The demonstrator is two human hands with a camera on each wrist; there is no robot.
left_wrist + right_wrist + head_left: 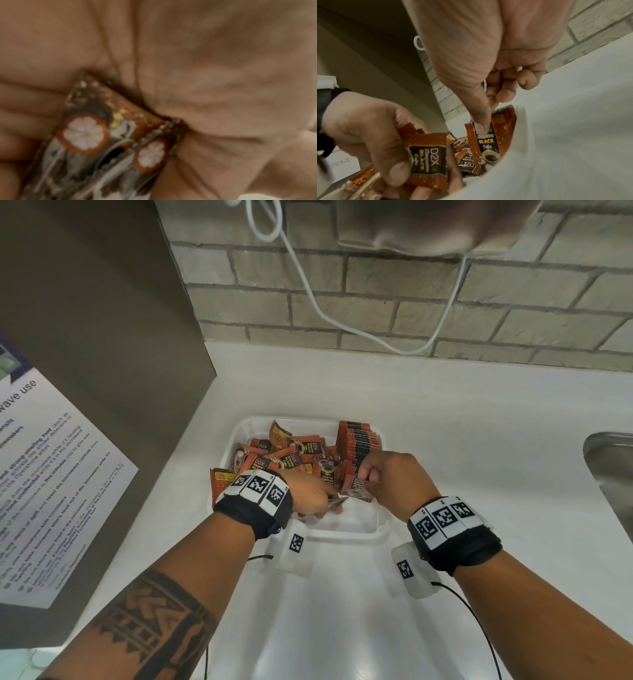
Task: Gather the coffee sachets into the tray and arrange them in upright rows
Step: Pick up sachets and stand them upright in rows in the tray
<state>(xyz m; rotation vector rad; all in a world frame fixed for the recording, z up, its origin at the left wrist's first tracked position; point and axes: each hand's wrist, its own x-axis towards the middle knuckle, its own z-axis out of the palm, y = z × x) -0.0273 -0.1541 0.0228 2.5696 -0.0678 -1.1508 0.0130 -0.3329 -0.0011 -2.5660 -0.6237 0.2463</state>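
A white tray (346,534) sits on the counter. Loose orange-brown coffee sachets (291,453) lie jumbled in its left and back part. Along its right side stands an upright row of sachets (359,443). My right hand (368,475) pinches the front sachet (359,489) of that row; in the right wrist view the thumb (481,125) presses on this sachet (488,143). At the tray's near left, my left hand (325,503) grips a few sachets (428,155), which show blurred against the palm in the left wrist view (96,142). One sachet (219,484) leans outside the tray's left edge.
A brown cabinet side with a printed notice (51,474) stands close on the left. A steel sink (609,474) is at the right edge. White cable (318,309) hangs across the brick wall behind. White counter (479,440) stretches to the right of the tray.
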